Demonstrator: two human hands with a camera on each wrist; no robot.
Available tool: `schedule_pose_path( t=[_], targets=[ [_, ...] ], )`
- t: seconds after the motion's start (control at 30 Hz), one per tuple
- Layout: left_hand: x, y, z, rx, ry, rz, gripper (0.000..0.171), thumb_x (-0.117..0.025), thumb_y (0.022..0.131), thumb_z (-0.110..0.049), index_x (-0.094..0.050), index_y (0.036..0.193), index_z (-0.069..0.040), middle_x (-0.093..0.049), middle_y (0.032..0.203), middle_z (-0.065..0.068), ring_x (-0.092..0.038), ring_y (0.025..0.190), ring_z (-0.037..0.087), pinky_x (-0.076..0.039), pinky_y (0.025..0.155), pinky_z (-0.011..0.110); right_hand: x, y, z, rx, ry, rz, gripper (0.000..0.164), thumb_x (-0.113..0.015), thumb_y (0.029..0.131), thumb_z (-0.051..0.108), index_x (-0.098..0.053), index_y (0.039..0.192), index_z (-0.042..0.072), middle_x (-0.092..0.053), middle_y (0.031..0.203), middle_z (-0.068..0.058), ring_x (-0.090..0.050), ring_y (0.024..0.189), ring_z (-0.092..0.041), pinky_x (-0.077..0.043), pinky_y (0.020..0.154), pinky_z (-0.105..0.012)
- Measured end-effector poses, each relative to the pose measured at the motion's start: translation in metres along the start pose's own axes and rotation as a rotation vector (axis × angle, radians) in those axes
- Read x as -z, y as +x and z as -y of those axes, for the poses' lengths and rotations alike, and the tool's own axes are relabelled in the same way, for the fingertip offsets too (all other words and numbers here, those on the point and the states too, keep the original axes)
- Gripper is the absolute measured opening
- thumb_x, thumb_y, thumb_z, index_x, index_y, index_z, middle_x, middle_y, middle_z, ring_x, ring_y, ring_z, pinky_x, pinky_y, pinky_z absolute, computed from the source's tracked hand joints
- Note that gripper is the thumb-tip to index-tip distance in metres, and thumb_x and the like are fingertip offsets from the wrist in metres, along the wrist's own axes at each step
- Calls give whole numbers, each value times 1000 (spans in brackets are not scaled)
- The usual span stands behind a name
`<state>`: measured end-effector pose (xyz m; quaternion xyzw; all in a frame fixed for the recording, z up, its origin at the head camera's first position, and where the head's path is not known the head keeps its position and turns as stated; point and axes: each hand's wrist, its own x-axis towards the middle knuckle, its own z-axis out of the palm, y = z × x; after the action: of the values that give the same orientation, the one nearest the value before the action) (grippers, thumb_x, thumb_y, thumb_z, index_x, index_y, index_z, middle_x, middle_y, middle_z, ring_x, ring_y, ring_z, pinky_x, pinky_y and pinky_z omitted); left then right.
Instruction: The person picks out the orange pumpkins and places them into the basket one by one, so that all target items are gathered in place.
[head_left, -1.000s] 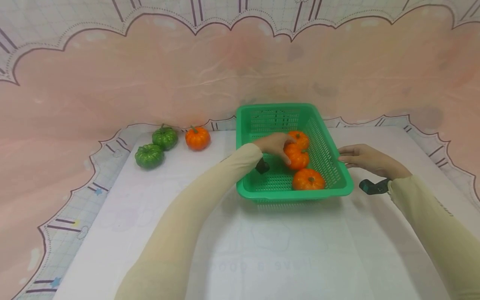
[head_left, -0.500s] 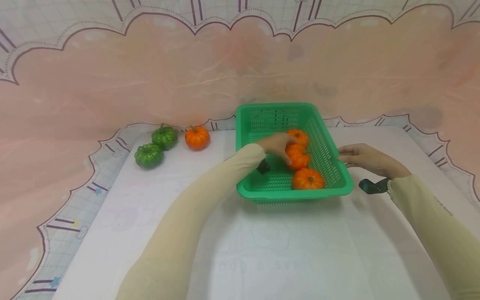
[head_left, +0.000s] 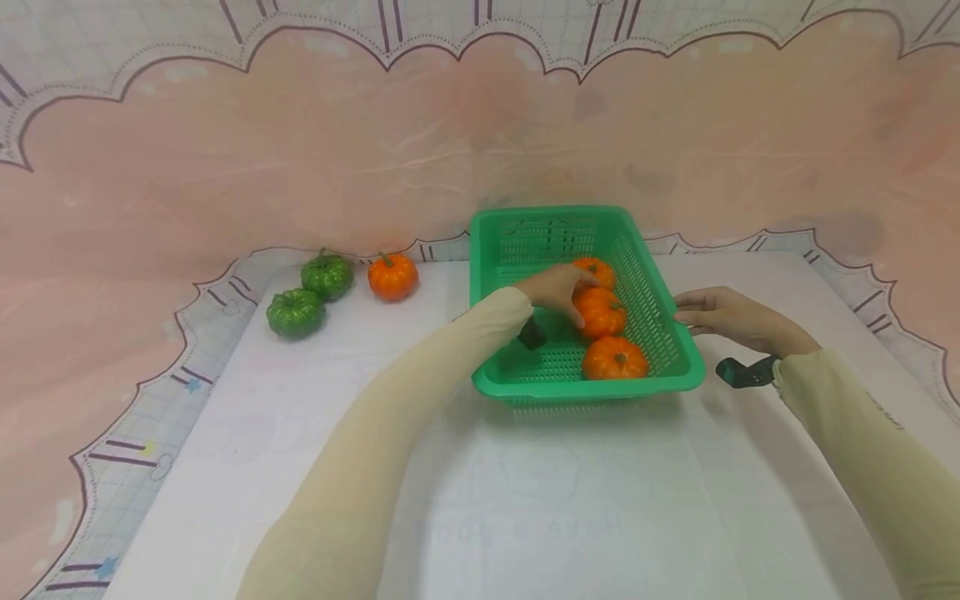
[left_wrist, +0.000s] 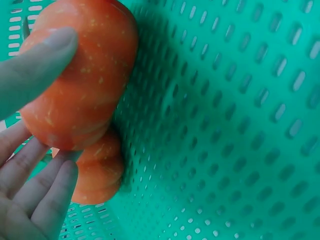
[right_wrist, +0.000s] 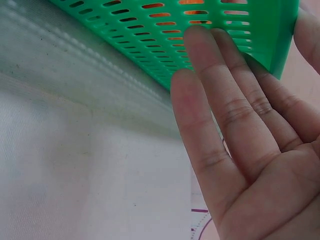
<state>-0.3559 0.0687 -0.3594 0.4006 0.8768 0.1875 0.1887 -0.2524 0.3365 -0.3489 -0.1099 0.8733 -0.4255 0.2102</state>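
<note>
The left grip point(head_left: 552, 288) is loose, its thumb and fingers around the middle orange pumpkin point(head_left: 603, 313), inside the green basket point(head_left: 585, 389) just right of the frame's middle. The right grip point(head_left: 738, 319), fingers nearly straight, is at the basket's right side.

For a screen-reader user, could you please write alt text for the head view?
A left hand touches the middle of three orange pumpkins in a green basket; the right hand is at its right side. Two green pumpkins and another orange one sit left, on a white table.
</note>
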Motion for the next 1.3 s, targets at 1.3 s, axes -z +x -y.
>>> schedule_pose_path(
  t=[1.3],
  targets=[
    [-4,1,3,-39,-106,-3,71,-78,76,-15,-45,140,-11,-45,146,4,-43,133,17,-37,110,26,1,2,-6,40,19,14,62,-53,96,30,-36,135,-14,-55,132,-20,-58,96,11,-55,87,-23]
  ],
)
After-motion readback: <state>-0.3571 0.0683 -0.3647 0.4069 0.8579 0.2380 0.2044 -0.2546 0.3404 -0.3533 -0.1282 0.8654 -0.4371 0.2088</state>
